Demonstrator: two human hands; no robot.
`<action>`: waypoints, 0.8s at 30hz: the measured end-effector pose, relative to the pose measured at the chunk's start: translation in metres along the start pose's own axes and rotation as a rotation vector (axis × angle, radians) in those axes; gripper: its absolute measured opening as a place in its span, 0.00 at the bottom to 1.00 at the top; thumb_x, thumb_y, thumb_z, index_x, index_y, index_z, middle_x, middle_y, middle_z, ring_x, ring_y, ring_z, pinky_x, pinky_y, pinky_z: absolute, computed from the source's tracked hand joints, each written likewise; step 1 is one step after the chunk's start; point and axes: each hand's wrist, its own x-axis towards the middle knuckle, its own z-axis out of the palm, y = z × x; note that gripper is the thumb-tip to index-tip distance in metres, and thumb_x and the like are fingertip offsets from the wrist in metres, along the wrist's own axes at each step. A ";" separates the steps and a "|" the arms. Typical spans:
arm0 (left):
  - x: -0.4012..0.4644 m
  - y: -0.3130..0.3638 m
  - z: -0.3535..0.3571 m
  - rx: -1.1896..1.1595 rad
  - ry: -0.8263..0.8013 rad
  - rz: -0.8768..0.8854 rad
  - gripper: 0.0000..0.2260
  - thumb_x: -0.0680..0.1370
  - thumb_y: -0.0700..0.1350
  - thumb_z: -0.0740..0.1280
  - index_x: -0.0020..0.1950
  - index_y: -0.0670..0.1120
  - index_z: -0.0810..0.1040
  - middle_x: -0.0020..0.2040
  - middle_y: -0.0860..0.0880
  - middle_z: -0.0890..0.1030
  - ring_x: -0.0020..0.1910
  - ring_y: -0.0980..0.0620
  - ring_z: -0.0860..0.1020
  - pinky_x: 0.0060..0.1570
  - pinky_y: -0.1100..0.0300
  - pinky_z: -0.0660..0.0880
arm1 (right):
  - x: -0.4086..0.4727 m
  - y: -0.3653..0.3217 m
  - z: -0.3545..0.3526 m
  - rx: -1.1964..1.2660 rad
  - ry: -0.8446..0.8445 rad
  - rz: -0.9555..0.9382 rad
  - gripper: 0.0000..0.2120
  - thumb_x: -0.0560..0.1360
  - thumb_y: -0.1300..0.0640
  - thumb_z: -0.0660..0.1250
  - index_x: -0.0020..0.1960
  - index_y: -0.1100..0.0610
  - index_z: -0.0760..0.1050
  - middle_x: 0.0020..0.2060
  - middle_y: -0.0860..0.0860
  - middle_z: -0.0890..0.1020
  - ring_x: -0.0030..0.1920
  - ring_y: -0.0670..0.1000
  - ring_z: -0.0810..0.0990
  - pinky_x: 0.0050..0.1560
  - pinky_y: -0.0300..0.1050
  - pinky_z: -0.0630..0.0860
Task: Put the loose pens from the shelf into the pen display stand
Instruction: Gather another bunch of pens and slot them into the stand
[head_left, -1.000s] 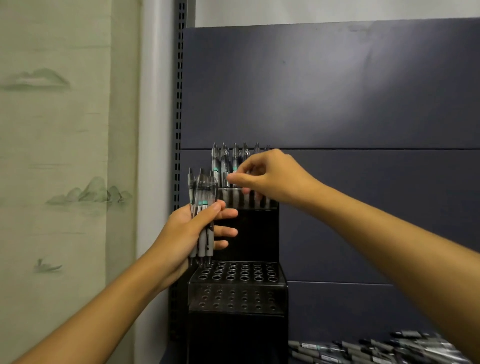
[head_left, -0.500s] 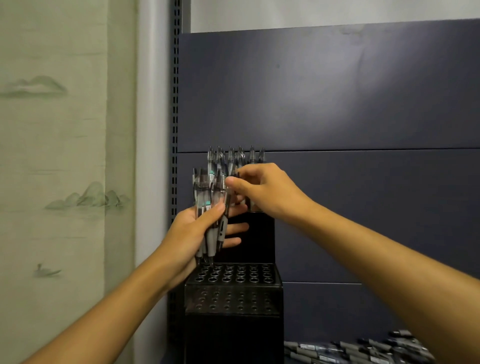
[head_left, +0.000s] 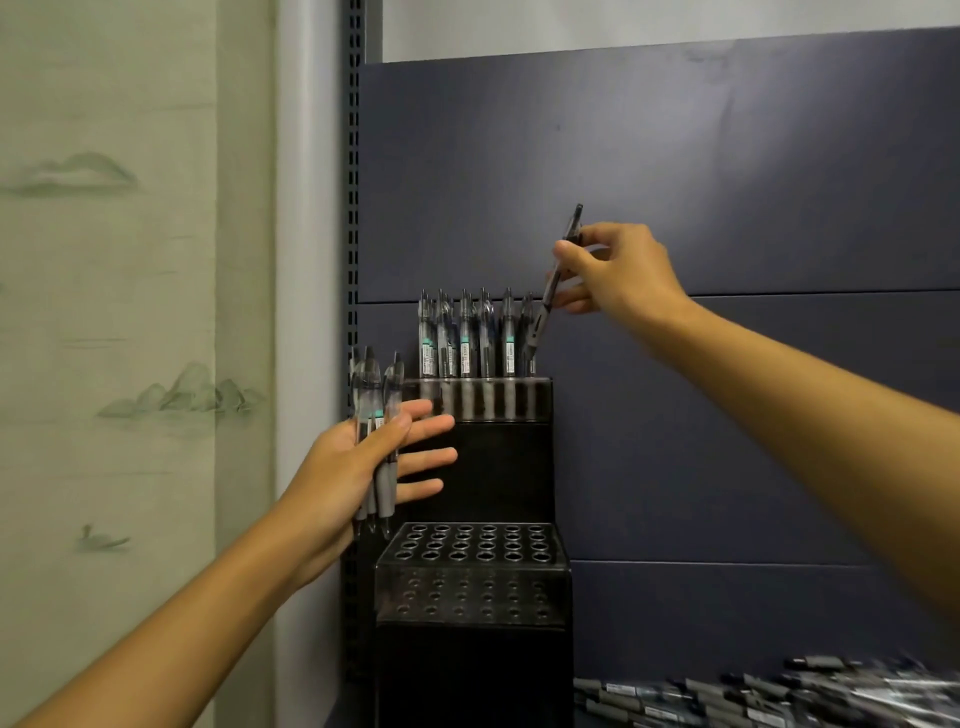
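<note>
Nearest you, at the bottom right, the loose pens (head_left: 779, 696) lie in a blurred heap on the shelf (head_left: 587, 719), just right of the base of the black pen display stand (head_left: 472, 623). The stand rises in steps: its lower tier (head_left: 470, 543) shows rows of round holes with nothing in them, and its upper tier (head_left: 483, 400), farther back and higher, carries a row of upright pens (head_left: 467, 338) with teal labels standing in its slots. Your left hand (head_left: 358, 467) is at the stand's left side, level with the gap between the two tiers; its thumb presses a small bundle of pens (head_left: 376, 415) against the palm while the other fingers stretch out straight toward the stand, so the hand grips the bundle with the pens upright, clips at the top. Your right hand (head_left: 618, 270) is higher and farther, above the right end of the upper tier, pinching a single pen (head_left: 556, 275) between thumb and fingers. That pen is tilted, top leaning right, and its lower end hangs just over the rightmost slots of the upper tier, beside the last standing pen; whether it touches the slot cannot be told. Behind everything stands the dark blue back panel (head_left: 675, 156) of the shelving unit, with a slotted upright (head_left: 354, 208) at its left edge and pale green wallpaper (head_left: 104, 260) printed with misty hills farther left.
</note>
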 end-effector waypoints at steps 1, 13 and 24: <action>0.000 0.000 -0.002 -0.004 0.010 0.001 0.12 0.82 0.45 0.59 0.64 0.47 0.76 0.57 0.49 0.84 0.54 0.46 0.84 0.48 0.53 0.83 | 0.000 0.003 0.000 -0.009 0.003 0.011 0.09 0.81 0.55 0.65 0.57 0.60 0.78 0.47 0.56 0.84 0.39 0.55 0.86 0.36 0.41 0.83; -0.003 -0.003 -0.002 -0.015 0.020 -0.026 0.12 0.82 0.44 0.59 0.61 0.45 0.77 0.55 0.48 0.85 0.52 0.46 0.85 0.47 0.53 0.83 | -0.002 0.015 0.013 -0.038 -0.110 0.093 0.17 0.78 0.52 0.70 0.63 0.59 0.78 0.45 0.55 0.85 0.38 0.53 0.87 0.38 0.43 0.84; -0.003 -0.006 0.002 0.009 -0.028 -0.016 0.11 0.82 0.45 0.60 0.61 0.46 0.78 0.55 0.48 0.85 0.52 0.45 0.85 0.47 0.57 0.83 | -0.004 0.018 0.026 -0.277 -0.196 0.076 0.12 0.76 0.52 0.71 0.42 0.61 0.79 0.38 0.58 0.86 0.33 0.51 0.86 0.35 0.43 0.84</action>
